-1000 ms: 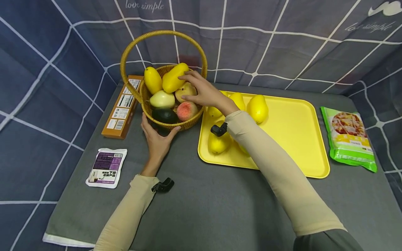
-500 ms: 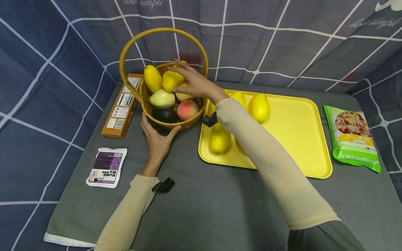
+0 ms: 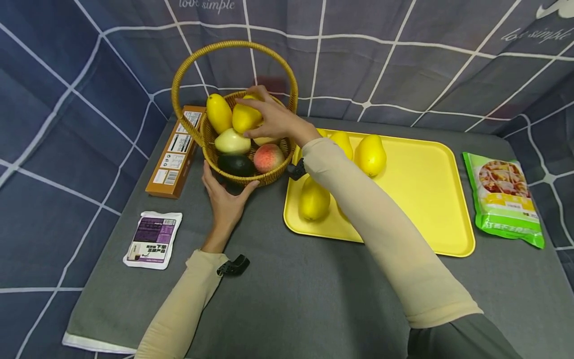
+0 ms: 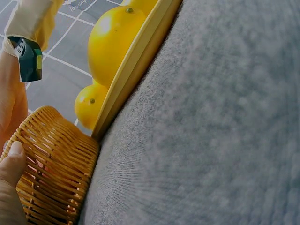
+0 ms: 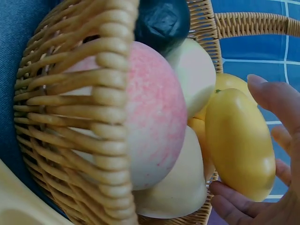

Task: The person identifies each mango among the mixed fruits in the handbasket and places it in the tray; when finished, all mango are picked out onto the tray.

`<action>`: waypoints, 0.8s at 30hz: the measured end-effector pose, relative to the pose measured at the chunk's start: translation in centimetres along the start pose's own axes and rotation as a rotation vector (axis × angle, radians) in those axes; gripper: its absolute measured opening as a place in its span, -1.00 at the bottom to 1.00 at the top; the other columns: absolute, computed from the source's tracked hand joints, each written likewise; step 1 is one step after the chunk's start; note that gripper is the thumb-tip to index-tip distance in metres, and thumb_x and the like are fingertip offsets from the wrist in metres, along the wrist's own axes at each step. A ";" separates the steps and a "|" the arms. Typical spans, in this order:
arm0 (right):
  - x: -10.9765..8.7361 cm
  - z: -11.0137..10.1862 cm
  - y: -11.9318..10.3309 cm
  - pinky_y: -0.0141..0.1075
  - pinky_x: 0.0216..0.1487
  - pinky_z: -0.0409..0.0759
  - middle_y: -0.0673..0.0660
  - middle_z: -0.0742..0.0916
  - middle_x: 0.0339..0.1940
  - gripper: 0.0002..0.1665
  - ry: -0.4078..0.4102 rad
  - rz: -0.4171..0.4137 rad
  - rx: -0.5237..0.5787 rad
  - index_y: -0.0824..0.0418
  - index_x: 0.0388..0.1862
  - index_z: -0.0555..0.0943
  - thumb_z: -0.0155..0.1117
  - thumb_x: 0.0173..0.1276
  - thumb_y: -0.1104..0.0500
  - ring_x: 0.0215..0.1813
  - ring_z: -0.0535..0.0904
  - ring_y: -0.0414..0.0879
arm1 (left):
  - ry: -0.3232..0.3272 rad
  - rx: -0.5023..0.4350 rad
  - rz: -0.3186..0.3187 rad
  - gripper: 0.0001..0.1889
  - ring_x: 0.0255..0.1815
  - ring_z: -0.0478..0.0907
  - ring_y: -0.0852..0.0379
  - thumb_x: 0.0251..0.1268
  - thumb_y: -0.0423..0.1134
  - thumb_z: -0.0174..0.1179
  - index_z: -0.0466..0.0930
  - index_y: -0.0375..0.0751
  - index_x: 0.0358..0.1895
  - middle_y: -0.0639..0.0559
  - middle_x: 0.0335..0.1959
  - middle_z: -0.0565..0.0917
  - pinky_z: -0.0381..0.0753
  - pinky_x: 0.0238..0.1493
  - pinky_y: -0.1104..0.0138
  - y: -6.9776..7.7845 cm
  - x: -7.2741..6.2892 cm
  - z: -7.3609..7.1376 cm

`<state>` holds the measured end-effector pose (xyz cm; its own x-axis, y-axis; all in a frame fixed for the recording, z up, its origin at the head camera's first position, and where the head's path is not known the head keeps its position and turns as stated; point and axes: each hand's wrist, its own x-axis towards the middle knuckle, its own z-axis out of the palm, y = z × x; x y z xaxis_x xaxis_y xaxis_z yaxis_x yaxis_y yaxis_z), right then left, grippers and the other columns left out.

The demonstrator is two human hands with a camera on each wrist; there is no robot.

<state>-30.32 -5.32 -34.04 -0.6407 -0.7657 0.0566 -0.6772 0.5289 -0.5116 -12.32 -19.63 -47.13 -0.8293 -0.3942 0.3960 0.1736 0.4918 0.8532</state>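
Note:
My left hand (image 3: 226,202) holds the near side of a wicker basket (image 3: 204,130), thumb and fingers spread round its wall. In the left wrist view, the thumb (image 4: 14,161) lies against the weave by the rim. My right hand (image 3: 273,115) is over the basket, its fingers and thumb round a yellow mango (image 3: 245,116). The right wrist view shows that mango (image 5: 239,145) between the thumb and the lower fingers. A second mango (image 3: 218,113), a pale green fruit (image 3: 233,141), a dark avocado (image 3: 235,165) and a peach (image 3: 269,157) lie inside. My right hand mostly hides another pale fruit.
Right of the basket is a yellow tray (image 3: 417,194) with several yellow pears (image 3: 370,155), partly behind my right sleeve. An orange-brown box (image 3: 172,159) stands left of the basket, with a purple-white pouch (image 3: 153,240) nearer me. A green food bag (image 3: 506,197) lies far right.
My right hand has moved left and farther over the mango, covering its right end. The pale fruit beneath is more hidden. My left hand has stayed on the basket.

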 end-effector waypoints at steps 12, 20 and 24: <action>-0.6 0.6 0.2 -0.18 0.42 0.28 0.16 0.20 0.49 -0.18 0.124 -0.051 0.024 0.03 0.33 0.46 0.52 0.10 -0.10 0.41 0.29 0.08 | -0.003 -0.015 0.005 0.29 0.52 0.00 0.00 -0.11 -0.10 0.58 -0.25 -0.16 0.58 -0.19 0.52 -0.01 0.18 0.41 -0.08 0.0 0.0 0.1; -1.1 0.7 -0.1 -0.27 0.35 0.34 0.15 0.23 0.46 -0.16 0.195 -0.072 0.067 0.04 0.26 0.49 0.60 0.00 -0.11 0.33 0.38 0.01 | -0.005 -0.011 0.018 0.29 0.52 -0.01 0.01 -0.09 -0.05 0.57 -0.25 -0.20 0.58 -0.21 0.52 -0.01 0.12 0.44 -0.06 0.1 0.0 0.0; -1.3 0.9 -0.1 -0.21 0.39 0.28 0.14 0.25 0.46 -0.21 0.217 -0.079 0.032 0.05 0.23 0.50 0.59 0.03 -0.11 0.37 0.34 0.02 | -0.001 -0.012 0.017 0.29 0.53 -0.02 0.02 -0.10 -0.06 0.58 -0.25 -0.19 0.58 -0.20 0.52 -0.02 0.09 0.46 -0.05 0.0 -0.1 0.0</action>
<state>-29.14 -4.69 -34.83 -0.6516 -0.7053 0.2790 -0.7185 0.4560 -0.5252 -12.24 -19.63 -47.16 -0.8266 -0.3852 0.4104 0.1943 0.4891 0.8503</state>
